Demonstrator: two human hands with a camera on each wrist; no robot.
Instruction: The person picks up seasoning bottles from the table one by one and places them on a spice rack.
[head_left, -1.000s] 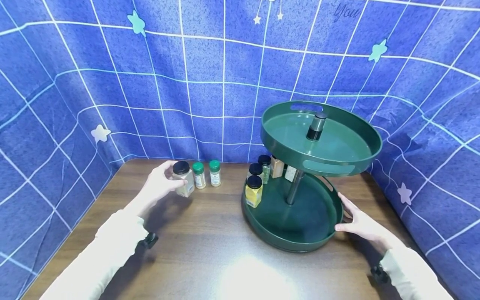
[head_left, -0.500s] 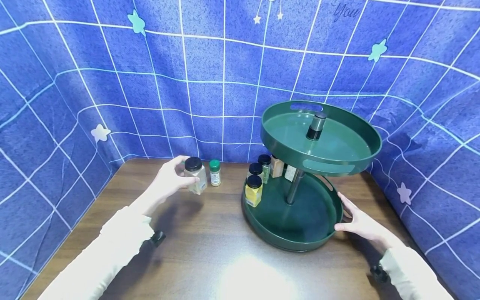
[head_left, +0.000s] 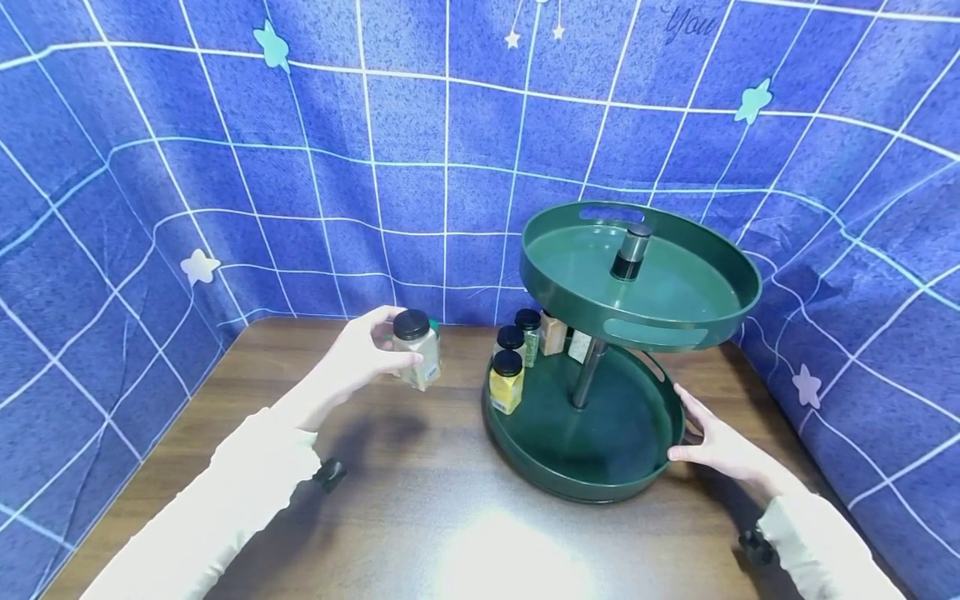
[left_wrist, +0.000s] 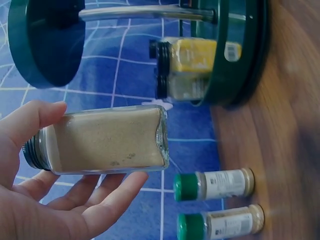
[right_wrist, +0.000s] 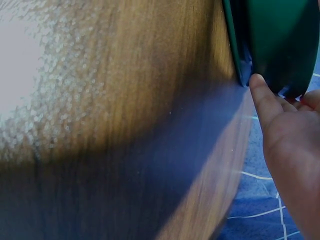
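Note:
My left hand holds a square glass spice jar above the table, thumb on one side and fingers on the other. Beige powder fills the jar, and its lid is black. My right hand touches the right side of the lower tray of a green two-tier turntable, fingers spread along its outer wall. The thumb of the right hand meets the wall in the right wrist view. On the lower tray's left side stand a yellow spice jar and several other jars, including a green herb jar.
Two green-capped shakers, one nearer and one beside it, stand on the wooden table; the held jar mostly hides them in the head view. The upper tray overhangs the lower one. A blue curtain hangs behind.
My left hand has carried the beige spice jar to the right, past the green-capped shakers and closer to the turntable. The right hand stays at the tray's side.

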